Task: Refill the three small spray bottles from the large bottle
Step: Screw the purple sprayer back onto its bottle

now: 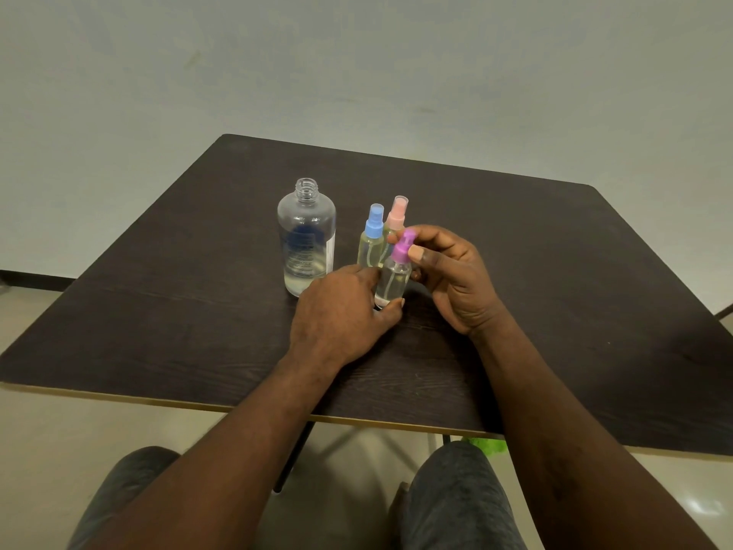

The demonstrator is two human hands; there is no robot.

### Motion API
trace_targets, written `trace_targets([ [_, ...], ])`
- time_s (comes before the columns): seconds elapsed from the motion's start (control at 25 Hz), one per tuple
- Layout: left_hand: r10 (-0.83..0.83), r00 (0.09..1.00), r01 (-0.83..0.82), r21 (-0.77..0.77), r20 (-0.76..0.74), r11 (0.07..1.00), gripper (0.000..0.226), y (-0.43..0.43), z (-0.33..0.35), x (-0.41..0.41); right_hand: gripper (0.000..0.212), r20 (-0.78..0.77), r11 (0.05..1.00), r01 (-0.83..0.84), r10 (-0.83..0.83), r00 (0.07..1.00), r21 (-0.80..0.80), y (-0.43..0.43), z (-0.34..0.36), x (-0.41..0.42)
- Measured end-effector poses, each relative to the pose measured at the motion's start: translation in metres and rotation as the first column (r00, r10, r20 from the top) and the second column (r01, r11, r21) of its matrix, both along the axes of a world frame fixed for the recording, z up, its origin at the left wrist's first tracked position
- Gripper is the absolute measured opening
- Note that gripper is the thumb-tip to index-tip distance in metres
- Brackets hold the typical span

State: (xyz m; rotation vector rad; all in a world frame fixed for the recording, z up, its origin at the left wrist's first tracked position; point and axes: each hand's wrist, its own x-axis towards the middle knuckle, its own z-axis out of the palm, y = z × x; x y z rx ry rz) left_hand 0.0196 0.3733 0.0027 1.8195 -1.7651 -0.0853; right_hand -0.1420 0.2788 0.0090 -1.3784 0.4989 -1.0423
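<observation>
Head cam: purple-capped bottle (392,285) stands upright between my hands, left hand (341,313) gripping its body low, right hand (452,271) pinching the cap (402,248) up top, ready to twist I guess.

We see a dark wood-grain table (555,271) with four bottles near its middle. The uncapped large bottle (306,240) stands upright. At its three o'clock is the blue-capped spray bottle (372,242), at two o'clock the pink-capped spray bottle (396,216), and at four o'clock the purple-capped spray bottle (394,279).
</observation>
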Motion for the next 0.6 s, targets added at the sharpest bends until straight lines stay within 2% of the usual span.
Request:
trace_targets([
  [0.32,0.008,1.000,-0.008,-0.008,-0.012,1.000,0.032,-0.0013,-0.0019,0.0006,0.050,-0.030,0.999,0.047,-0.047,0.998,-0.003,0.0032,0.0040,0.0024],
  [0.52,0.018,1.000,-0.018,0.011,-0.017,1.000,0.032,-0.0018,-0.0024,0.0003,0.035,0.015,1.000,-0.023,0.023,1.000,0.010,0.0042,0.0054,0.0007],
  [0.6,0.022,1.000,-0.022,0.015,-0.016,1.000,0.032,-0.0021,-0.0020,0.0007,0.038,0.000,0.999,-0.036,0.036,0.999,0.012,0.0032,0.0049,-0.0002],
])
